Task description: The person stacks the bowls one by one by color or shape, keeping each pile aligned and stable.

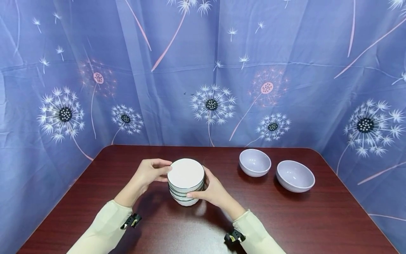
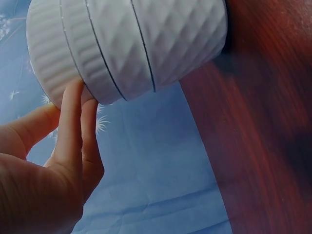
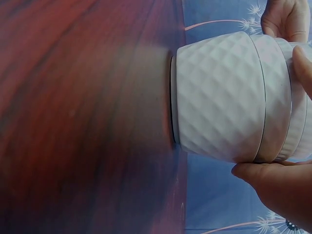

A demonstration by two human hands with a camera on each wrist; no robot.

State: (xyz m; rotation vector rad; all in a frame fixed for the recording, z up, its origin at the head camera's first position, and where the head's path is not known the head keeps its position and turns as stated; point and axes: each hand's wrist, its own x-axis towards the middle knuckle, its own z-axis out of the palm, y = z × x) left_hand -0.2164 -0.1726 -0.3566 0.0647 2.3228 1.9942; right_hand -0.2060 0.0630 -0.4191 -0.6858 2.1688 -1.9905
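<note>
there are four white bowls in one stack, two pale loose bowls, one left hand, one right hand, two sleeves, two black wrist gadgets, one table, five large dark-centred dandelions and two pink-centred dandelions.

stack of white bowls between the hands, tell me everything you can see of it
The stack of white bowls looks like glossy ceramic, with thin dark lines at the rims. The upper bowls have ribbed sides, the lower bowls a raised diamond pattern; the exact count is hard to tell. It is upright and appears to stand on the table. The left hand pinches its top edge; the right hand grips its side, thumb in front.
</note>
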